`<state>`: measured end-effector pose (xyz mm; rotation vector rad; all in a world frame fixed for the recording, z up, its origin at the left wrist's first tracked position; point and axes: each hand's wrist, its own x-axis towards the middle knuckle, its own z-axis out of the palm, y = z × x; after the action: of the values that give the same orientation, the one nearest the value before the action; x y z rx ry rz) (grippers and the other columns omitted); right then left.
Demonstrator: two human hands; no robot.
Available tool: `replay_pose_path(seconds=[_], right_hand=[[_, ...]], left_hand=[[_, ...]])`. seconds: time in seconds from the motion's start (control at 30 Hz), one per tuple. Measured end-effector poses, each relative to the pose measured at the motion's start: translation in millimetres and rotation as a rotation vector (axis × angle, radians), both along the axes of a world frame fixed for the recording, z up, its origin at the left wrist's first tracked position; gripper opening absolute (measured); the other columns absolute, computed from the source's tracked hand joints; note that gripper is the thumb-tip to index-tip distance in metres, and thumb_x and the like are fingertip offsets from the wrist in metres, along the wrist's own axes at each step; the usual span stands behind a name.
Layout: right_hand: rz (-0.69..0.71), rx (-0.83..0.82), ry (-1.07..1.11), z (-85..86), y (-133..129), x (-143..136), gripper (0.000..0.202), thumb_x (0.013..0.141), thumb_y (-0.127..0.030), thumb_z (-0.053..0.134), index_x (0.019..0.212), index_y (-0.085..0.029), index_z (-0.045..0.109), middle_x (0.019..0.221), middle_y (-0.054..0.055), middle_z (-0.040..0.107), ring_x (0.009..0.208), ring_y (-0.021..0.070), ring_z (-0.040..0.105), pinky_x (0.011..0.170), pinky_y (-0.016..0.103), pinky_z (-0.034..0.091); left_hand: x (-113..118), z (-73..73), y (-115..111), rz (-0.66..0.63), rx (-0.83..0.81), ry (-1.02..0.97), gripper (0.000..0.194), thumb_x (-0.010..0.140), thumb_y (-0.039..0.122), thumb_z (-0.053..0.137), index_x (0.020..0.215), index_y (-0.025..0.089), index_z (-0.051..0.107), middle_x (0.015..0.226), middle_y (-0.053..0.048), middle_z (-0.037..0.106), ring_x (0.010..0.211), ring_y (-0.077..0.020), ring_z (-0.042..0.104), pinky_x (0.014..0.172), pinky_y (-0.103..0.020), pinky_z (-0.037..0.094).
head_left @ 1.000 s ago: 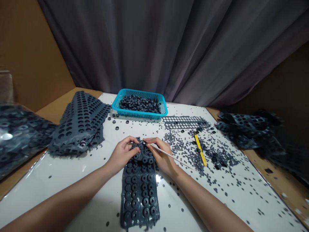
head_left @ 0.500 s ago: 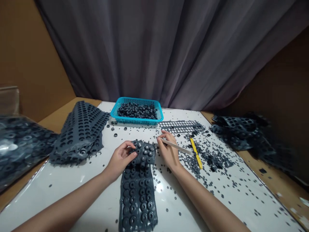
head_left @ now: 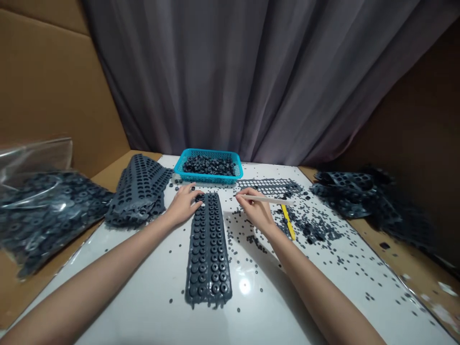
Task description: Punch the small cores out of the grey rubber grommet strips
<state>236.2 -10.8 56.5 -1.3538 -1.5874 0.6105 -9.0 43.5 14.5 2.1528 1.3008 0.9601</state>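
Observation:
A long dark rubber sheet (head_left: 208,249) with rows of round ring-shaped pieces lies flat on the white table in front of me. My left hand (head_left: 182,205) rests at its far left corner, fingers spread, the thumb touching the sheet's edge. To the right of the sheet's far end, my right hand (head_left: 256,209) is closed around a thin pale stick-like tool (head_left: 269,199), held like a pen. A small dark tip pokes out past the fingers towards the sheet.
A blue basket (head_left: 208,179) of black rings stands at the back. Left are stacked perforated sheets (head_left: 134,191) and a clear bag (head_left: 53,211) of rings. Right lie a yellow-handled tool (head_left: 288,223), a punched sheet (head_left: 269,186), scattered small discs (head_left: 323,230) and dark scraps (head_left: 345,191).
The far end of the sheet was folded up in my left hand; now it lies flat. My left hand has let go and moved away, fingers spread. The right hand keeps the pale tool.

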Motion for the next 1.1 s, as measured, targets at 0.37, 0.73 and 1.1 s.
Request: replay_pose_path(seconds=[0.37,0.73,1.1], right_hand=[[0.555,0.218,-0.110,-32.7,-106,-39,0.018,0.086,-0.017,0.056,0.095,-0.018,0.071,0.085,0.007,0.074,0.075,0.0163,0.067,0.069,0.031,0.052],[0.766,0.483,-0.412,-65.6,-128,-42,0.019,0.094,-0.026,0.050,0.105,-0.018,0.064,0.108,0.009,0.071,0.105,0.0158,0.060,0.087,0.032,0.048],[0.746,0.434,-0.338,-57.4,-131,-42,0.017,0.091,-0.024,0.056,0.104,-0.016,0.062,0.110,0.010,0.070,0.105,0.0172,0.060,0.088,0.033,0.048]], left_hand=[[-40,2.4,-212,-0.212,0.092,0.380,0.027,0.087,0.020,0.051,0.112,0.024,0.059,0.108,-0.007,0.061,0.104,-0.0236,0.054,0.089,-0.037,0.046],[-41,-6.2,-235,-0.237,0.180,0.586,0.047,0.090,0.025,0.047,0.137,0.027,0.045,0.145,-0.003,0.042,0.134,-0.0293,0.033,0.105,-0.053,0.034],[-40,-9.4,-239,-0.215,0.114,0.579,0.046,0.092,0.027,0.045,0.139,0.028,0.043,0.146,-0.002,0.039,0.136,-0.0279,0.029,0.109,-0.054,0.026]])
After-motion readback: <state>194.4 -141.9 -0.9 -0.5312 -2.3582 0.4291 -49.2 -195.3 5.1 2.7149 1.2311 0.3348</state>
